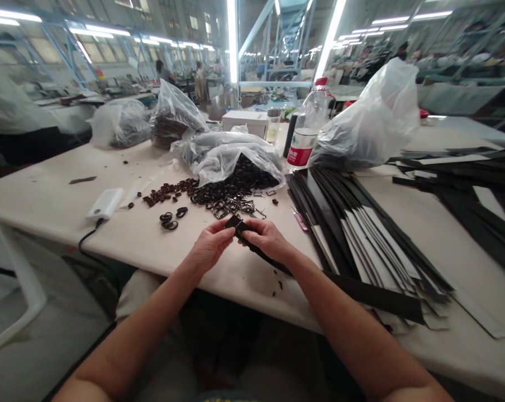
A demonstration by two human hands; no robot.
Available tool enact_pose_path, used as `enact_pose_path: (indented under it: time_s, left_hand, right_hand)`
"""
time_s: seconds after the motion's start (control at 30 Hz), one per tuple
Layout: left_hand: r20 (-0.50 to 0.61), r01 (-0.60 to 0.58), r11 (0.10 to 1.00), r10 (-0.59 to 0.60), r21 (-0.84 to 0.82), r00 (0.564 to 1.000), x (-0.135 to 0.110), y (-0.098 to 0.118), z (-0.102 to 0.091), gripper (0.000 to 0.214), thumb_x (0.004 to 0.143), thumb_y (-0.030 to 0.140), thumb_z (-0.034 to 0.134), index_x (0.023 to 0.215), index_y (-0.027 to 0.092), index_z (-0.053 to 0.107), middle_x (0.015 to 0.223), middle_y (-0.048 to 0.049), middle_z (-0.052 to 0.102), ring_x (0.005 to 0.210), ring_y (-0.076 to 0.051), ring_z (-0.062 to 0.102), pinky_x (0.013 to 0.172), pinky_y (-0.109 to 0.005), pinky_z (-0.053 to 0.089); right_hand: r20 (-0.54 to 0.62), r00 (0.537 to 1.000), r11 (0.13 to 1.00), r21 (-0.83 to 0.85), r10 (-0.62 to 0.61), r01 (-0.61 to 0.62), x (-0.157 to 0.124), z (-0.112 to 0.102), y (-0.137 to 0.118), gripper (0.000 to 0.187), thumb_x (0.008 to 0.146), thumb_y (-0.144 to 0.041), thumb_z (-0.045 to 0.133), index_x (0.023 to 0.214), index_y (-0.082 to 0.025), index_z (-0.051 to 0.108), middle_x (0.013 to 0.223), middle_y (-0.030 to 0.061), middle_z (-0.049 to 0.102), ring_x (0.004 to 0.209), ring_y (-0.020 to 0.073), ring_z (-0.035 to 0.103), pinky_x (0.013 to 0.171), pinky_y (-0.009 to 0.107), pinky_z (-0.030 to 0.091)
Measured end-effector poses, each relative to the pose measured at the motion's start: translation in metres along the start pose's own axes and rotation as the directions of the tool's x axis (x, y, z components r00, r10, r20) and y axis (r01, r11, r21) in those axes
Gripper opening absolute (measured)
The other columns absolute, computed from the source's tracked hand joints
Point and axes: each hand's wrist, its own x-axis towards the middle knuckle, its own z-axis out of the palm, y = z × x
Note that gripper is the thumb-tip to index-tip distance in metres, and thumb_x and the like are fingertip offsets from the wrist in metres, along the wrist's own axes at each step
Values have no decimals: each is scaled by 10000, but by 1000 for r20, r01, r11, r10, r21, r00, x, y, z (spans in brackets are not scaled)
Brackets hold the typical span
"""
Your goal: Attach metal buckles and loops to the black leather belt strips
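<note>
My left hand (213, 242) pinches the end of a black strap (269, 261) from the left. Gripping the same strap from the right is my right hand (266, 237), thumb on top. A small metal buckle (238, 222) seems to sit at the strap end between my fingers, partly covered by them. The strap's tail runs under my right forearm toward the right. Just beyond my hands lies a pile of metal buckles (231, 206), touching a heap of black loops (244, 176). A few black rings (168, 220) lie to the left.
Many black and white strips (361, 234) are stacked at the right, with a small pink-handled tool (299, 219) beside them. Plastic bags (370, 123), a bottle (305, 134) and a white box (244, 123) stand behind. A white corded device (105, 204) lies left.
</note>
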Motion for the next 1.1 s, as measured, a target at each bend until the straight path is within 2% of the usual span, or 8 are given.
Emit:
enact_pose_path:
  time_s: [0.1,0.3,0.53,0.67,0.73,0.87,1.0,1.1]
  left_hand:
    - [57,6,990,-14,140,998,1,5,-6,241,620,188,842,839,139,752,776,-17,722,653,-96,605,658,-220,481]
    - [107,13,981,-34,192,994,-2,3,-10,212,646,228,819,824,132,756,770,-27,713,666,-113,595,675,-239,471]
    - [189,-164,929,105,332,976,-5,2,-10,177,696,246,791,843,157,750,772,-16,710,715,-143,598,718,-270,488]
    - [266,-182,909,83,376,960,-10,8,-7,218,685,280,808,851,159,737,772,-19,712,727,-159,624,718,-281,500]
    - [226,-164,916,83,367,971,-10,7,-6,219,677,299,816,818,156,728,728,-15,703,682,-148,618,679,-270,493]
    - [39,-137,938,131,317,991,-4,5,-10,228,654,323,838,738,145,724,637,8,663,577,-90,549,578,-214,438]
    - [-146,-95,993,105,68,984,4,7,-16,311,526,294,910,726,159,713,725,10,707,640,-85,605,614,-190,469]
    - [-140,-47,998,41,-39,989,2,5,-15,325,511,253,922,744,156,717,764,5,722,709,-99,644,691,-199,505]
  right_hand:
    - [66,997,999,10,38,-39,0,1,0,148,734,-238,610,851,-155,642,727,5,678,636,111,607,605,225,472]
    - [79,997,989,-151,21,-9,0,3,4,141,789,-280,607,816,-147,646,738,24,685,601,117,632,570,232,504]
    - [74,997,970,-242,1,17,-3,3,0,198,837,-344,601,796,-155,640,688,8,658,579,116,623,545,219,494]
    - [71,997,948,-319,2,21,-4,5,-2,203,867,-352,589,806,-168,649,633,-19,634,522,95,582,499,198,436]
    - [45,999,924,-381,-18,34,-5,7,-1,183,873,-329,588,793,-175,648,627,-23,634,520,91,576,513,198,428]
    - [55,998,877,-478,-34,56,-6,6,-5,146,870,-301,598,804,-182,654,677,-13,660,599,108,609,570,209,436]
    - [65,996,865,-501,63,-22,-7,3,-13,195,909,-293,532,785,-177,628,671,-2,663,592,117,613,558,216,430]
    - [40,999,851,-526,36,-10,-7,5,-12,221,929,-314,519,774,-182,604,669,-2,662,585,113,607,567,216,424]
